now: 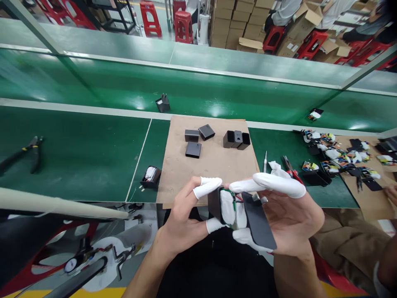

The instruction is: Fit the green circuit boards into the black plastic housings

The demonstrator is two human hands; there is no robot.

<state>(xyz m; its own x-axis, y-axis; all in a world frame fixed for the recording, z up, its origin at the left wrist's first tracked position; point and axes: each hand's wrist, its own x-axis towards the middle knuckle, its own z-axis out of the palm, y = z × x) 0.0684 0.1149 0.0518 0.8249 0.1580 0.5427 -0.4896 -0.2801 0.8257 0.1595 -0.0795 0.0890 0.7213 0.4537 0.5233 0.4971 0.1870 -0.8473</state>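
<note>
Worktop [77, 153]: glossy dark green, crossed by pale grey-white lines. Mat [214, 165] at frame centre: plain brown cardboard. Shells [237, 139] on the mat: matt black. Left hand [182, 215] and right hand [288, 223]: white finger cots on the fingertips. Held charger part [228, 207] at lower centre: black casing, white inner block, red and green wires. Stools [183, 25] along the upper edge: red. Cartons [235, 20] at upper centre: tan brown. Pliers [25, 153] at left: black.

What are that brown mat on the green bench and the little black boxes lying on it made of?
The mat looks like plain cardboard or fibreboard: flat, dull brown, no shine. The black boxes seem to be moulded plastic with a smooth matt finish, sharp edges and open ends. The bench looks like glossy green rubbery sheet, since it mirrors the lamps.
</note>
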